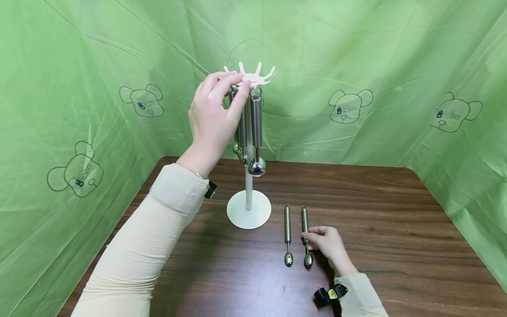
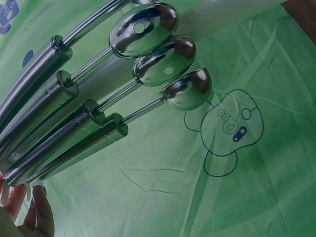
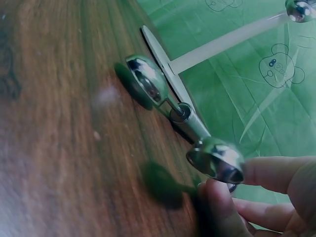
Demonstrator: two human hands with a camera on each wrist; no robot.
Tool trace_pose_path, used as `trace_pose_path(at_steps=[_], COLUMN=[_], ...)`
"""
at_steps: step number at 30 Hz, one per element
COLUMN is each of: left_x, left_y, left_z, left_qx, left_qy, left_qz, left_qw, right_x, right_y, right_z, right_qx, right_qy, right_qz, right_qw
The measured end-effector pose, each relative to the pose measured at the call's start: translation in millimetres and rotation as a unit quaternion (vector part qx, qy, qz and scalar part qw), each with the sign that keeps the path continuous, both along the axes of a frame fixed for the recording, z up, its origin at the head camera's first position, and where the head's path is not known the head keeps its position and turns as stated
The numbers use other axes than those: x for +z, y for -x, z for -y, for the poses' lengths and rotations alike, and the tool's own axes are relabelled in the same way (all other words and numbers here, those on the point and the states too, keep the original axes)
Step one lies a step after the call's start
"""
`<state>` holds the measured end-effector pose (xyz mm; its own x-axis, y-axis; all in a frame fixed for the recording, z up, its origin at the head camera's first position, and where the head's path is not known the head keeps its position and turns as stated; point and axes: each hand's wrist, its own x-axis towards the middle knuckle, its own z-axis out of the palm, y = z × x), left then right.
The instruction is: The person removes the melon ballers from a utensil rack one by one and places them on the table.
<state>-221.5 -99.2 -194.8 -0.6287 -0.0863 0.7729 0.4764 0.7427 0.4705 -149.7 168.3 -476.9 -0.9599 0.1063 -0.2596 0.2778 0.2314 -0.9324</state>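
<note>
In the head view my left hand [image 1: 214, 105] is raised to the hooked top of a white rack [image 1: 248, 215], thumb and fingers pinching its edge. Several steel melon ballers [image 1: 257, 123] hang there by their handle ends; the left wrist view shows small holes in two bowls [image 2: 143, 29]. Those fingertips [image 2: 43, 207] are close beside the handle ends. Low on the right, my right hand [image 1: 328, 246] pinches another melon baller [image 1: 305, 220] near its neck. In the right wrist view its bowl [image 3: 216, 160] is tilted above the tabletop. A similar melon baller [image 1: 287, 224] lies just left of it.
The brown wooden table [image 1: 396, 229] has green cloth walls [image 1: 301, 39] with bear drawings at its back and sides. The rack's round base stands behind the loose melon ballers. A black device with a yellow label [image 1: 332, 294] is strapped at the right wrist.
</note>
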Motion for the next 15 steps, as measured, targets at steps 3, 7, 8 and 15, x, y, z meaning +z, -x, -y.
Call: trace_pose_path(at_steps=[3, 7, 8, 15], left_x=[-0.4, -0.9, -1.0, -0.3], left_y=[0.2, 0.6, 0.6, -0.2], left_z=[-0.1, -0.5, -0.5, -0.6], left_qx=[0.000, -0.001, -0.001, 0.000], left_qy=[0.000, 0.000, 0.000, 0.000], left_qz=[-0.002, -0.005, -0.005, -0.003], left_qw=[1.0000, 1.0000, 1.0000, 1.0000], right_x=[0.3, -0.2, -0.5, -1.0], right_y=[-0.9, -1.1, -0.8, -1.8], right_z=[1.4, 1.9, 1.8, 1.7], right_qx=[0.000, 0.005, 0.004, -0.004], right_qy=[-0.011, -0.018, -0.017, -0.002], right_qz=[0.000, 0.001, 0.001, 0.006], right_qw=[0.9999, 0.9998, 0.9998, 1.0000])
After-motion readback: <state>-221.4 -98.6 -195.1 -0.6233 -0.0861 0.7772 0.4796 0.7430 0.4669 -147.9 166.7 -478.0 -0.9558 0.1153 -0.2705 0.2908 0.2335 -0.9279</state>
